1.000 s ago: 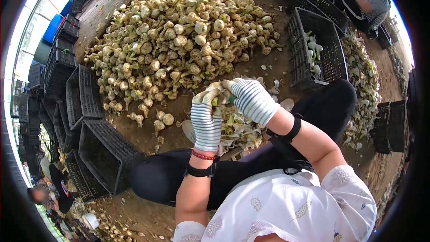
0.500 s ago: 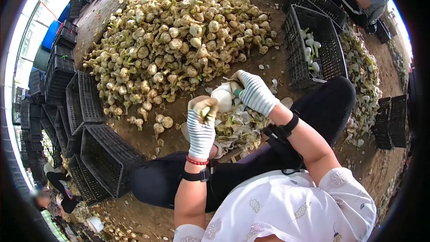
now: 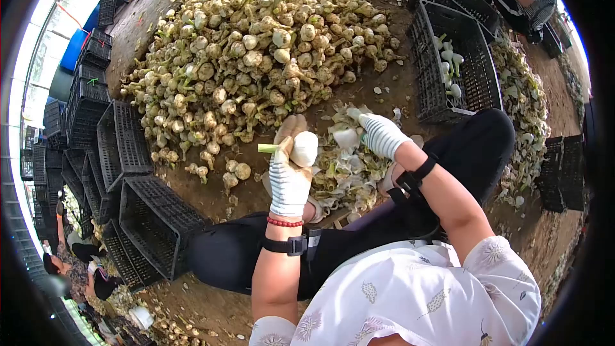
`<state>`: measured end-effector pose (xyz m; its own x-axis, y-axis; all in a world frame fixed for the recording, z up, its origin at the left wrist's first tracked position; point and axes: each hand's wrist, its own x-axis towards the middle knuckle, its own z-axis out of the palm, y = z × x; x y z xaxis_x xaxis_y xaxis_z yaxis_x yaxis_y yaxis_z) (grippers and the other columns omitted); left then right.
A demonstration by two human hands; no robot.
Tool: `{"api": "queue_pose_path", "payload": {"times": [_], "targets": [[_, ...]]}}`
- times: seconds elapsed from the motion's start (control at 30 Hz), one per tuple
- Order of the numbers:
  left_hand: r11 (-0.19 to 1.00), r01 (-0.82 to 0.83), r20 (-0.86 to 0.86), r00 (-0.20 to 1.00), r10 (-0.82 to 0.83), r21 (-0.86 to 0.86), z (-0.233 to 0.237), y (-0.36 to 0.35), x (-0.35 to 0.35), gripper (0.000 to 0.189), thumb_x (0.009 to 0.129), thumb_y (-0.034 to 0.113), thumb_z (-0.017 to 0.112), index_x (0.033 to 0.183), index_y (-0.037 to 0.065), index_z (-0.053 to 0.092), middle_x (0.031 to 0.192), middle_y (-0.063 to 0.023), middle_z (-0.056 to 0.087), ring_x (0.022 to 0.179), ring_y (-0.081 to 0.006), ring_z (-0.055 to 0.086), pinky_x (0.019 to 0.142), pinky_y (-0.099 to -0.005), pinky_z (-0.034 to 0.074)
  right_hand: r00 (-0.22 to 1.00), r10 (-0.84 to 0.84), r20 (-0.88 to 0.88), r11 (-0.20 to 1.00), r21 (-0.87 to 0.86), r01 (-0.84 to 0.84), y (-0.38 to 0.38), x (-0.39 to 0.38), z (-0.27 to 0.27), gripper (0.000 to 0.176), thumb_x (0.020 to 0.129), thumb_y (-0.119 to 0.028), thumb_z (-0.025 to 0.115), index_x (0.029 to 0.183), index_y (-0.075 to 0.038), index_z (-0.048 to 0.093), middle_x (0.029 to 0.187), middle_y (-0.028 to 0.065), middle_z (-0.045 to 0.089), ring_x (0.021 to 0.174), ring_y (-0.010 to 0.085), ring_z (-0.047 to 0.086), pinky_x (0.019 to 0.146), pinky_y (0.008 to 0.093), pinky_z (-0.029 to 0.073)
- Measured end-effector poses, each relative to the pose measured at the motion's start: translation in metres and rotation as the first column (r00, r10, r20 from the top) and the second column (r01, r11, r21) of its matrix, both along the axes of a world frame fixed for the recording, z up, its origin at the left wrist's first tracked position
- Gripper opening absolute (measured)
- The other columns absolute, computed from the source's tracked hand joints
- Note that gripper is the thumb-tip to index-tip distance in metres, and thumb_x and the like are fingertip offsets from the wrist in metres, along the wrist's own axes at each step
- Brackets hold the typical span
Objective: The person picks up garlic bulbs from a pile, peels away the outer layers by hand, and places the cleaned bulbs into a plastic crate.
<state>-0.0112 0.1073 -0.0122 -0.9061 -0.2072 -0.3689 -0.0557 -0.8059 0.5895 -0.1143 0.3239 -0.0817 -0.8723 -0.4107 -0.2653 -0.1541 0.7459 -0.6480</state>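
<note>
A clean white garlic bulb (image 3: pixel 304 149) rests in my left hand (image 3: pixel 290 176), whose gloved fingers are closed around it. Its cut green stem (image 3: pixel 267 148) sticks out to the left. My right hand (image 3: pixel 383 136), also in a striped glove, is apart from the bulb, fingers stretched forward and thumb separate. A bit of green shows by that thumb. Just left of it is a loose piece of white garlic skin (image 3: pixel 346 140), over a heap of peeled skins (image 3: pixel 349 179) between my legs.
A large pile of unpeeled garlic (image 3: pixel 256 57) lies ahead. A black crate (image 3: pixel 477 93) at the right holds several clean bulbs. Empty black crates (image 3: pixel 150 227) stand at the left. Other people sit at the upper right (image 3: pixel 535 0) and lower left (image 3: pixel 83 269).
My hands have moved apart. The left hand has turned palm up, bringing the bulb and its stem into view. My right hand has shifted right and down, and white skin has come away beside it.
</note>
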Motion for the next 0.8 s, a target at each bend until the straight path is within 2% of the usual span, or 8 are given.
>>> {"api": "queue_pose_path", "payload": {"times": [0.23, 0.4, 0.53, 0.57, 0.63, 0.67, 0.77, 0.8], "targets": [[0.999, -0.012, 0.102, 0.995, 0.017, -0.051, -0.007, 0.013, -0.013, 0.049, 0.097, 0.02, 0.053, 0.145, 0.007, 0.047, 0.141, -0.0045, 0.053, 0.11, -0.0168, 0.061, 0.095, -0.0329, 0.05, 0.931, 0.3, -0.208, 0.896, -0.274, -0.349, -0.045, 0.026, 0.1, 0.056, 0.081, 0.003, 0.057, 0.136, -0.006, 0.048, 0.11, 0.0248, 0.063, 0.095, 0.0386, 0.065, 0.076, 0.0398, 0.054], [0.968, 0.073, 0.137, 0.99, -0.041, -0.239, -0.016, 0.021, -0.029, 0.05, 0.101, 0.032, 0.05, 0.144, 0.009, 0.043, 0.119, -0.0102, 0.062, 0.109, -0.0208, 0.062, 0.093, -0.0364, 0.051, 0.845, 0.264, 0.464, 0.758, -0.642, 0.116, -0.032, 0.014, 0.068, 0.076, 0.085, -0.009, 0.071, 0.15, -0.004, 0.033, 0.134, 0.0176, 0.057, 0.106, 0.0225, 0.062, 0.089, 0.0343, 0.052], [0.858, 0.226, 0.096, 0.974, -0.206, -0.46, -0.004, 0.059, -0.04, 0.056, 0.102, 0.027, 0.05, 0.152, 0.009, 0.034, 0.142, -0.0041, 0.049, 0.128, -0.0114, 0.046, 0.105, -0.0205, 0.034, 0.879, -0.086, 0.47, 0.729, -0.572, 0.377, -0.022, -0.027, 0.031, 0.06, 0.078, -0.003, 0.075, 0.133, -0.005, 0.049, 0.116, 0.0115, 0.064, 0.101, 0.0211, 0.062, 0.088, 0.0327, 0.054], [0.856, 0.236, 0.103, 0.972, -0.212, -0.46, 0.002, 0.058, -0.045, 0.056, 0.102, 0.027, 0.05, 0.152, 0.009, 0.034, 0.142, -0.0041, 0.049, 0.128, -0.0114, 0.046, 0.105, -0.0205, 0.034, 0.806, -0.149, 0.573, 0.603, -0.594, 0.533, 0.005, -0.041, 0.027, 0.048, 0.081, -0.008, 0.075, 0.124, -0.006, 0.053, 0.106, 0.0096, 0.065, 0.093, 0.0181, 0.063, 0.076, 0.0319, 0.057], [0.872, 0.256, 0.153, 0.966, -0.21, -0.417, 0.001, 0.053, -0.051, 0.057, 0.102, 0.025, 0.049, 0.154, 0.009, 0.031, 0.152, -0.0038, 0.039, 0.133, -0.0081, 0.039, 0.106, -0.0175, 0.03, 0.575, 0.05, 0.817, -0.157, -0.562, 0.812, 0.066, -0.095, 0.004, 0.026, 0.091, -0.017, 0.064, 0.113, -0.009, 0.055, 0.098, 0.0075, 0.063, 0.08, 0.0178, 0.064, 0.06, 0.0295, 0.054], [0.873, 0.258, 0.162, 0.964, -0.209, -0.414, -0.004, 0.051, -0.053, 0.057, 0.102, 0.025, 0.049, 0.154, 0.009, 0.031, 0.152, -0.0038, 0.039, 0.133, -0.0081, 0.039, 0.106, -0.0175, 0.03, 0.588, -0.342, 0.733, -0.249, -0.674, 0.696, 0.068, -0.103, 0.039, 0.023, 0.093, -0.019, 0.063, 0.111, -0.009, 0.054, 0.097, 0.0064, 0.062, 0.082, 0.0197, 0.065, 0.065, 0.0317, 0.054], [0.866, 0.317, 0.31, 0.929, -0.202, -0.386, -0.026, 0.043, -0.056, 0.054, 0.104, 0.026, 0.045, 0.153, 0.008, 0.034, 0.156, -0.006, 0.037, 0.122, -0.0044, 0.048, 0.088, -0.0118, 0.04, 0.518, -0.502, 0.692, -0.534, -0.72, 0.444, 0.114, -0.15, 0.005, 0.023, 0.086, -0.018, 0.073, 0.102, -0.012, 0.058, 0.095, 0.0021, 0.063, 0.083, 0.0182, 0.064, 0.069, 0.0326, 0.053], [0.827, 0.354, 0.353, 0.913, -0.204, -0.437, -0.022, 0.048, -0.059, 0.062, 0.102, 0.029, 0.049, 0.154, 0.002, 0.028, 0.159, -0.0123, 0.031, 0.144, -0.021, 0.032, 0.118, -0.0327, 0.024, 0.518, -0.513, 0.684, -0.509, -0.729, 0.458, 0.117, -0.162, -0.012, 0.022, 0.085, -0.016, 0.072, 0.102, -0.012, 0.059, 0.092, 0.0012, 0.062, 0.08, 0.0173, 0.063, 0.067, 0.0328, 0.052]]}}
